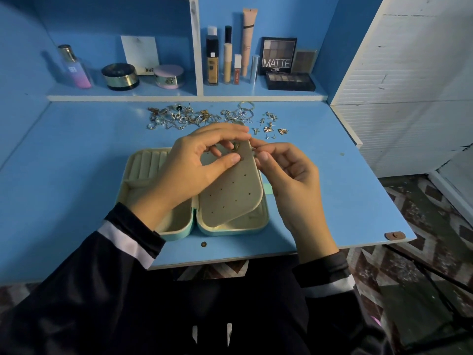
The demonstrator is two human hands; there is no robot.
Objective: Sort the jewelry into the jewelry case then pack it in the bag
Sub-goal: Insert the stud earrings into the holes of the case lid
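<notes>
Left hand: my left hand (202, 160) grips the top of the panel (230, 190), fingers curled over its upper edge and thumb pressed flat on its front.
Right hand: my right hand (289, 175) has thumb and forefinger drawn narrow at the panel's right edge, near the top. I cannot tell whether they pinch the edge itself or some small piece behind it.
Panel: cream, dotted with small holes, tilted up out of the right half of the case, its lower end resting inside that half.
Earring: one small earring (235, 146) sits on the panel's front near the top, between my left fingers and thumb.
Jewelry case: the jewelry case (176, 235) lies open and flat on the counter (76, 175) in front of me, mint outside and cream inside. Its left half has ring rolls (148, 162) at the back and open compartments nearer me.
Jewelry: the loose jewelry (194, 116) is strewn in a row along the back of the counter, beyond the case. A few leaf-shaped pieces (271, 128) lie apart to the right.
Shelf: the shelf (122, 97) behind the counter carries bottles, jars, tubes and a palette (277, 56) marked MATTE.
Sleeves: dark with a white band near each cuff.
</notes>
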